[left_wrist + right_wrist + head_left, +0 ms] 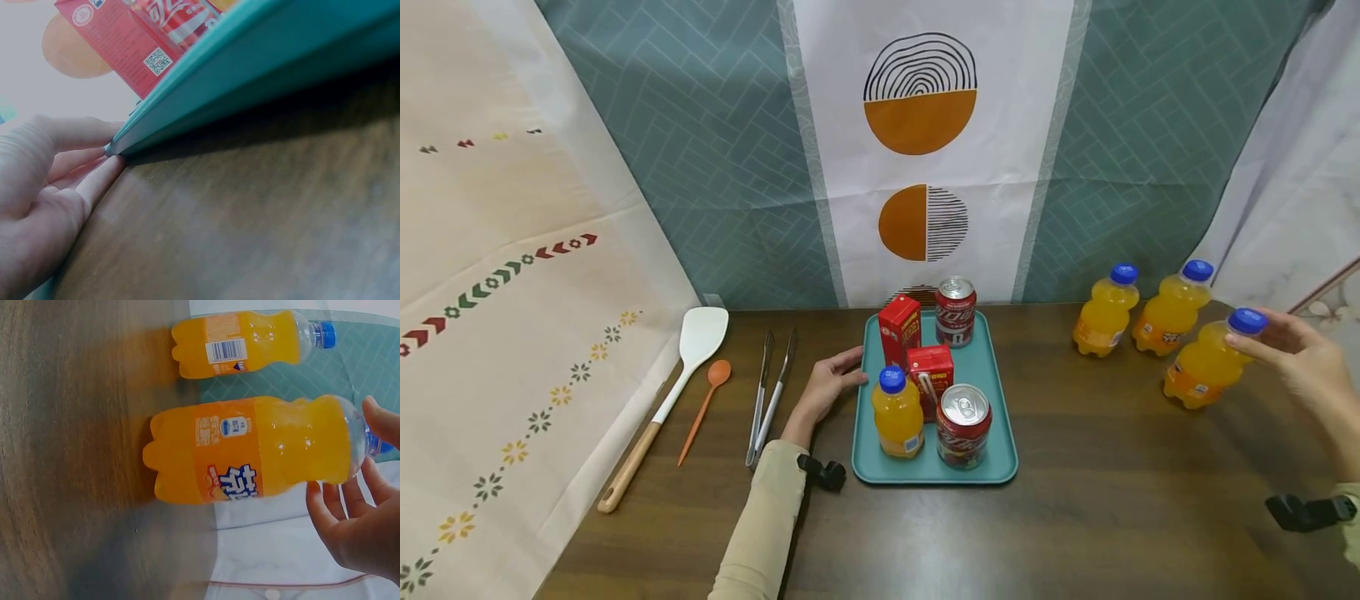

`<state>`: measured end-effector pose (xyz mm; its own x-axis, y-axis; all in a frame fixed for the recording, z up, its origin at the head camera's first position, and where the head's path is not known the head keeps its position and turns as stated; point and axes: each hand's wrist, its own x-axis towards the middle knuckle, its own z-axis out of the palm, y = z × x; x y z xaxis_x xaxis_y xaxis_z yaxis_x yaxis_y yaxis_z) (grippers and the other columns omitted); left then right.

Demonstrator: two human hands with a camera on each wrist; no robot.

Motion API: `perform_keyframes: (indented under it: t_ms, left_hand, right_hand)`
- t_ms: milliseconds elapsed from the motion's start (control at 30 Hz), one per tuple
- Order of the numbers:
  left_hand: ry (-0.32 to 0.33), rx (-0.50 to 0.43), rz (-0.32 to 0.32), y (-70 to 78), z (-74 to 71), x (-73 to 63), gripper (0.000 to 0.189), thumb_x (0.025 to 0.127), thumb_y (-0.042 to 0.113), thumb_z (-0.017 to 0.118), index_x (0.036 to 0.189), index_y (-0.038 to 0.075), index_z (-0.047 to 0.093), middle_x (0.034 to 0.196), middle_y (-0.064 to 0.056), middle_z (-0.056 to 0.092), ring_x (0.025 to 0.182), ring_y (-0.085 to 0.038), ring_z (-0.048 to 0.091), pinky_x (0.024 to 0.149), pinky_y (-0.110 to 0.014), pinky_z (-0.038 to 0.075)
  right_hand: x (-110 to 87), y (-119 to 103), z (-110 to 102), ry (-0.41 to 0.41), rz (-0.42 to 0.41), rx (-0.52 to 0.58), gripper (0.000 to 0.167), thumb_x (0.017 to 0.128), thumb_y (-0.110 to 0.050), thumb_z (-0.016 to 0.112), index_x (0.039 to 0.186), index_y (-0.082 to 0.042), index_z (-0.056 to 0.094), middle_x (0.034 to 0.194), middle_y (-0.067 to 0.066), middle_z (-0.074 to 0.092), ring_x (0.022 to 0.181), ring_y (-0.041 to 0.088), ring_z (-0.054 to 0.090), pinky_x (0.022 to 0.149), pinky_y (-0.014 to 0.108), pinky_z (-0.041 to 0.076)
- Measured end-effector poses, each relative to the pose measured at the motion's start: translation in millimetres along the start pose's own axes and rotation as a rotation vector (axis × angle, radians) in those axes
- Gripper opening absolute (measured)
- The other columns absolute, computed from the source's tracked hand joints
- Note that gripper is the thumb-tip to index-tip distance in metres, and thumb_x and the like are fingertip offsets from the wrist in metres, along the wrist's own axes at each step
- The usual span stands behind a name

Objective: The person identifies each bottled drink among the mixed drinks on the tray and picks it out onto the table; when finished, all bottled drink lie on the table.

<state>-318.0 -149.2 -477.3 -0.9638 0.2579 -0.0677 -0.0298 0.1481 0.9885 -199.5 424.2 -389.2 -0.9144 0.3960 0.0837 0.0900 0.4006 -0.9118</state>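
My left hand (829, 385) is at the left edge of a teal tray (992, 317); its thumb and fingers pinch the rim in the left wrist view. On the tray stand an orange soda bottle (897, 421), two red drink cartons (895, 329) and two red soda cans (964, 437). To the right, my right hand (1303, 354) grips another orange soda bottle (219, 450) by its neck, just below the blue cap. This bottle is nearly upright; whether its base touches the table, I cannot tell. Two similar bottles (1105, 312) stand just behind it.
Left of the tray lie metal tongs (767, 400), an orange spoon (707, 400) and a white spatula (692, 358) with a wooden handle. A patterned cloth (925, 167) hangs behind the brown table (1075, 517).
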Motion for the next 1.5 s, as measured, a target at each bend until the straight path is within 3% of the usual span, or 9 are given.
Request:
perform_keyframes:
  t_ms: [100,200,300,500,767,867,1167,1300,1500]
  left_hand:
    - [-0.009,-0.005,-0.022,0.5,-0.4,-0.7,0.055,0.090,0.000,0.064,0.143,-0.001,0.047,0.148,-0.022,0.047,0.139,-0.035,0.044,0.112,-0.043,0.040]
    - [0.004,-0.008,-0.018,-10.9,-0.8,4.8,0.055,0.091,0.002,0.065,0.143,0.001,0.047,0.149,-0.020,0.046,0.139,-0.034,0.044,0.113,-0.043,0.039]
    - [0.020,-0.002,-0.008,-12.4,-0.1,5.0,0.054,0.091,0.004,0.066,0.142,0.004,0.049,0.148,-0.019,0.049,0.138,-0.032,0.046,0.112,-0.043,0.040]
    - [0.028,0.021,-0.009,-7.6,0.0,4.5,0.054,0.091,0.005,0.066,0.142,0.005,0.050,0.147,-0.018,0.050,0.137,-0.032,0.047,0.111,-0.042,0.041]
    - [0.019,0.022,-0.004,-4.1,-2.6,8.0,0.055,0.091,0.004,0.064,0.144,0.004,0.047,0.149,-0.019,0.047,0.139,-0.033,0.044,0.114,-0.044,0.038]
    - [0.030,0.031,-0.002,-4.8,-2.0,7.9,0.054,0.091,0.005,0.065,0.142,0.005,0.050,0.147,-0.018,0.050,0.137,-0.032,0.047,0.113,-0.043,0.040]
    - [0.044,0.033,-0.021,-11.6,1.4,2.7,0.050,0.090,0.004,0.066,0.138,0.006,0.055,0.142,-0.015,0.055,0.133,-0.030,0.052,0.111,-0.042,0.043]
    - [0.047,0.028,0.005,-11.0,1.0,3.5,0.050,0.089,0.003,0.067,0.138,0.005,0.055,0.142,-0.017,0.055,0.133,-0.031,0.052,0.110,-0.041,0.044]
    - [0.039,0.024,0.013,-8.4,0.1,4.8,0.051,0.089,0.003,0.066,0.139,0.005,0.054,0.143,-0.018,0.054,0.133,-0.031,0.052,0.108,-0.040,0.046]
  right_hand:
    - [-1.9,-2,2,0.045,-0.007,-0.082,0.049,0.093,-0.033,0.063,0.137,-0.042,0.042,0.107,-0.038,0.046,0.103,-0.018,0.043,0.091,-0.005,0.036]
    - [-4.5,-8,4,0.091,-0.022,-0.139,0.065,0.096,-0.035,0.058,0.153,-0.030,0.026,0.124,-0.035,0.042,0.126,-0.011,0.038,0.118,0.015,0.026]
    - [-6.4,-17,4,0.121,-0.062,-0.111,0.065,0.097,-0.031,0.057,0.154,-0.028,0.025,0.119,-0.038,0.042,0.124,-0.013,0.038,0.124,0.028,0.019]
    - [-11.3,-35,2,0.157,-0.185,0.078,0.054,0.095,-0.011,0.061,0.142,-0.031,0.042,0.106,-0.037,0.048,0.102,-0.018,0.043,0.106,-0.002,0.027]
    - [-24.3,-67,19,0.133,-0.285,-0.047,0.059,0.093,-0.013,0.064,0.146,-0.026,0.041,0.113,-0.037,0.047,0.123,-0.014,0.043,0.109,-0.001,0.022]
    - [-28.7,-77,31,0.081,-0.333,-0.041,0.057,0.092,-0.011,0.066,0.144,-0.024,0.045,0.115,-0.034,0.049,0.121,-0.011,0.046,0.103,-0.004,0.029]
    - [-40.4,-84,75,-0.208,-0.418,0.392,0.050,0.086,0.013,0.063,0.127,-0.015,0.059,0.112,-0.017,0.067,0.105,-0.008,0.060,0.087,-0.001,0.045]
    - [-42.8,-91,97,-0.291,-0.445,0.420,0.049,0.085,0.014,0.063,0.126,-0.013,0.060,0.112,-0.014,0.068,0.103,-0.004,0.062,0.088,0.002,0.047]
    - [-48.9,-103,132,-0.376,-0.491,0.224,0.047,0.087,0.007,0.065,0.123,-0.024,0.060,0.105,-0.020,0.064,0.087,0.000,0.057,0.079,0.003,0.048]
